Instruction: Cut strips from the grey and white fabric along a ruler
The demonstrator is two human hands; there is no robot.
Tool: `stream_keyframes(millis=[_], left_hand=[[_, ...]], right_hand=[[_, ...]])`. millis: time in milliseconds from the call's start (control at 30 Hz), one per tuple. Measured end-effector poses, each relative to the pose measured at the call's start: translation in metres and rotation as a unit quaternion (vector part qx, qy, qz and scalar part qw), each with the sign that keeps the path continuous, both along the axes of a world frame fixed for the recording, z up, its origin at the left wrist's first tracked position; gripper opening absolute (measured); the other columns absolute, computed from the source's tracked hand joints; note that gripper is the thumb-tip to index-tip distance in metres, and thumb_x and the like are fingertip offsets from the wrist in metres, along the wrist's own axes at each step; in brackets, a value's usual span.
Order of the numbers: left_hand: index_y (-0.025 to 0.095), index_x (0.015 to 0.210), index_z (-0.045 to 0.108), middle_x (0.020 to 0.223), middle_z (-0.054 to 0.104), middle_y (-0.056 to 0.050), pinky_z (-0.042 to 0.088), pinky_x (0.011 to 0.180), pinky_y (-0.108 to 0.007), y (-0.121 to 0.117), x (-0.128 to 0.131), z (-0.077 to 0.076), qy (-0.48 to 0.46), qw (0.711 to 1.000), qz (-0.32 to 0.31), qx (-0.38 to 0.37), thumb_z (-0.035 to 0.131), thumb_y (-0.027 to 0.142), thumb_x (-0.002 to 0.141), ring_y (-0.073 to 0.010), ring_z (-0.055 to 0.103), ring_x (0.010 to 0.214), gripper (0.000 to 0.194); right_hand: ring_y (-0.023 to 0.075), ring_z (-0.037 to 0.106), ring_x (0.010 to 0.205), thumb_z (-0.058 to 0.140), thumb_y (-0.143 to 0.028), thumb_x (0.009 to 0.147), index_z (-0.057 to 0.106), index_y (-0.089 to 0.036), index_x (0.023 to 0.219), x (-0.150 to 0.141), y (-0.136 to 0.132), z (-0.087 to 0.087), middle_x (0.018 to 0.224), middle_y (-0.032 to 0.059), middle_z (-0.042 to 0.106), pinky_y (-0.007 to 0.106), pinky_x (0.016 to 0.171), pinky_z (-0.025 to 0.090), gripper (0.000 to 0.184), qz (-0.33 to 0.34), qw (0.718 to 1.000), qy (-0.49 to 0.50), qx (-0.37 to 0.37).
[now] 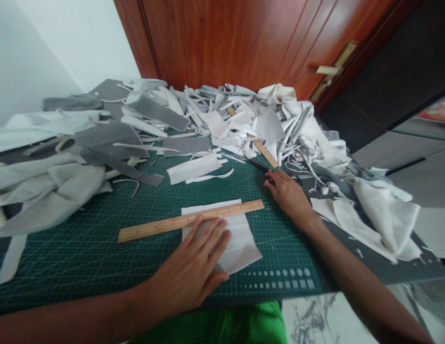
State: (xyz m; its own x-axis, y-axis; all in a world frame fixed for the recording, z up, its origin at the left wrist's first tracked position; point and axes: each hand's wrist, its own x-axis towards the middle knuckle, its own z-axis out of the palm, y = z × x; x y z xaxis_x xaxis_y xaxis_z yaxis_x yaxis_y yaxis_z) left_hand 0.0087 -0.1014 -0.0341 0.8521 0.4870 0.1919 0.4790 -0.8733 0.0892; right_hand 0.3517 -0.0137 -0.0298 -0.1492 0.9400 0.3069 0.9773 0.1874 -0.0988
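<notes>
My left hand [197, 260] lies flat with its fingers stretched out, pressing on a white piece of sheet material [240, 239]. Its fingertips reach the lower edge of a wooden ruler [150, 229], which lies slantwise across the upper part of that piece. Farther right, my right hand [285, 191] rests on the mat with fingers bent over the near end of a slim dark tool [258, 165]. The hand hides part of this tool, so its exact kind does not show. Under everything is a green cutting mat [100, 267] with a printed grid.
Loose white strips [195, 168] and grey pieces [186, 145] lie beyond the ruler. A heap of offcuts [222, 105] runs along the back, with a second wooden ruler [265, 152] in it. Folded cloth-like material [57, 186] is at left, more white pieces [387, 215] at right.
</notes>
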Motion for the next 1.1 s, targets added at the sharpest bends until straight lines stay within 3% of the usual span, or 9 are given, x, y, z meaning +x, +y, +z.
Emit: stream_keyframes(millis=[200,333,467,600,733,900,1100], left_hand=[[0.014,0.159,0.05,0.175,0.031,-0.023,0.029,0.129,-0.066,-0.002,-0.001,-0.001,-0.043,0.998,0.019,-0.036,0.059,0.048,0.105,-0.0431,0.026,0.163,0.064],[0.01,0.158,0.051,0.169,0.043,-0.025,0.027,0.129,-0.069,-0.001,0.0,0.002,-0.027,0.999,0.002,-0.038,0.057,0.048,0.105,-0.0431,0.037,0.158,0.066],[0.009,0.158,0.05,0.167,0.047,-0.023,0.023,0.131,-0.066,0.0,0.001,0.003,-0.018,0.999,-0.001,-0.041,0.055,0.045,0.106,-0.0401,0.041,0.156,0.063],[0.01,0.158,0.051,0.166,0.048,-0.022,0.02,0.133,-0.065,-0.001,0.002,0.003,-0.017,0.998,0.0,-0.053,0.052,0.044,0.107,-0.0384,0.042,0.156,0.061],[0.012,0.158,0.051,0.169,0.044,-0.022,0.022,0.132,-0.065,-0.003,0.001,0.0,-0.032,0.998,0.013,-0.056,0.056,0.041,0.105,-0.0396,0.037,0.159,0.061],[0.019,0.162,0.046,0.176,0.03,-0.022,0.022,0.129,-0.07,-0.005,0.0,-0.002,-0.045,0.997,0.043,-0.039,0.063,0.041,0.099,-0.0444,0.023,0.164,0.069],[0.019,0.163,0.046,0.175,0.035,-0.02,0.018,0.13,-0.068,-0.003,0.0,0.001,-0.022,0.998,0.039,-0.039,0.059,0.046,0.102,-0.0428,0.028,0.162,0.068]], right_hand=[[0.0283,0.074,0.093,0.059,-0.027,0.104,0.071,-0.02,0.098,0.011,0.001,0.002,0.104,0.0118,0.076,0.041,0.081,0.058,0.015,0.017,0.999,0.04,-0.008],[0.0239,0.071,0.08,0.061,-0.031,0.103,0.068,-0.021,0.092,0.008,0.001,0.007,0.093,0.0084,0.075,0.038,0.076,0.056,0.016,0.047,0.995,0.091,0.003],[0.0184,0.065,0.068,0.065,-0.035,0.103,0.067,-0.022,0.096,-0.013,-0.007,0.014,0.086,0.0039,0.073,0.035,0.073,0.057,0.015,0.112,0.98,0.163,0.036],[0.0201,0.073,0.09,0.064,-0.029,0.105,0.066,-0.022,0.104,-0.038,-0.02,0.016,0.099,0.0057,0.077,0.034,0.081,0.06,0.007,0.227,0.949,0.22,0.011],[0.0199,0.072,0.108,0.064,-0.025,0.106,0.066,-0.023,0.109,-0.05,-0.025,0.009,0.114,0.0069,0.078,0.037,0.094,0.06,0.004,0.347,0.916,0.197,-0.04],[0.0212,0.071,0.113,0.061,-0.026,0.108,0.068,-0.024,0.11,-0.051,-0.023,0.006,0.12,0.0072,0.078,0.041,0.098,0.059,0.008,0.37,0.917,0.141,-0.056],[0.021,0.073,0.105,0.06,-0.027,0.108,0.07,-0.023,0.112,-0.05,-0.024,0.012,0.117,0.0068,0.081,0.04,0.092,0.059,0.011,0.379,0.919,0.101,-0.03]])
